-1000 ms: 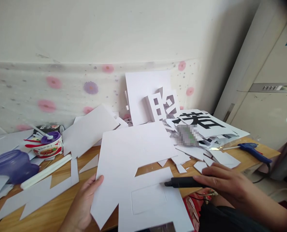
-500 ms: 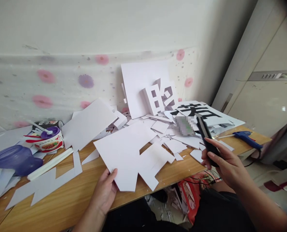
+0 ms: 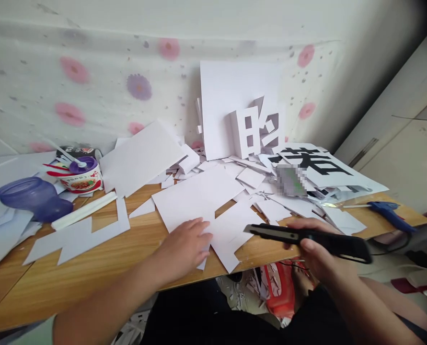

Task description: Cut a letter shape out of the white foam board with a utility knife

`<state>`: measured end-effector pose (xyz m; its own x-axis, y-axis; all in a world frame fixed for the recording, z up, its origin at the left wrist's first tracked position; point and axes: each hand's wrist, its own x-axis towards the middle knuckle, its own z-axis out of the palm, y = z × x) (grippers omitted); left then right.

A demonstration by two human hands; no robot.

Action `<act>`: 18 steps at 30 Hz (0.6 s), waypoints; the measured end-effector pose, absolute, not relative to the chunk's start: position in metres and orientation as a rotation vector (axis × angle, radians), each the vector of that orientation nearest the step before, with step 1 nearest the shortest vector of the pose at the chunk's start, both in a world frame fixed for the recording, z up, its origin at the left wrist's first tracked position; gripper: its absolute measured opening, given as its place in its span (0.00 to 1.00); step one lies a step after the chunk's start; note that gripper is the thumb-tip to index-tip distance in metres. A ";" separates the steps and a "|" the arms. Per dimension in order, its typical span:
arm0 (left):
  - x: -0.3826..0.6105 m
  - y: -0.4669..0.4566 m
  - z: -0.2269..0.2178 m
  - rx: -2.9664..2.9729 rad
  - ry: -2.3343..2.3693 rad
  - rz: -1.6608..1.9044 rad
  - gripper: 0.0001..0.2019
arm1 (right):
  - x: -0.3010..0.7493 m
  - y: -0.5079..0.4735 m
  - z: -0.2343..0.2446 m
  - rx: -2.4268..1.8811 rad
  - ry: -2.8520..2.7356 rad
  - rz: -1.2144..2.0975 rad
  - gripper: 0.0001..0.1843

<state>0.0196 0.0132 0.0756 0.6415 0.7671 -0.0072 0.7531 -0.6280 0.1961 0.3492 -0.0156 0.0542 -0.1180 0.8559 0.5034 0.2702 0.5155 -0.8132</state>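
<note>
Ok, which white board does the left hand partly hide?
The notched board right of the zigzag offcut. The left hand hides part of it; the offcut and the upright board have no hand over them.

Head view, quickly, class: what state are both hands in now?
Left hand: open, over the white cut board.
Right hand: closed around the black cutter.

a pale, faintly greenish sleeve [image 3: 35,334] shows at the near left corner of the wooden table [image 3: 101,266], stopping short of a bare forearm [image 3: 123,287], with left hand [image 3: 186,247] and right hand [image 3: 323,262] bare too, while plain black clothing [image 3: 195,316] shows below the table's near edge
</note>
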 end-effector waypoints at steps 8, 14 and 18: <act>0.059 0.000 0.051 2.785 1.133 -0.433 0.44 | 0.272 -0.014 0.056 -1.081 -2.002 0.442 0.14; 0.053 -0.004 0.020 3.023 0.988 -0.280 0.40 | 0.266 -0.008 0.045 -1.052 -2.084 0.258 0.13; 0.054 -0.004 0.019 3.116 0.952 -0.122 0.30 | 0.266 -0.004 0.045 -1.063 -2.139 0.230 0.14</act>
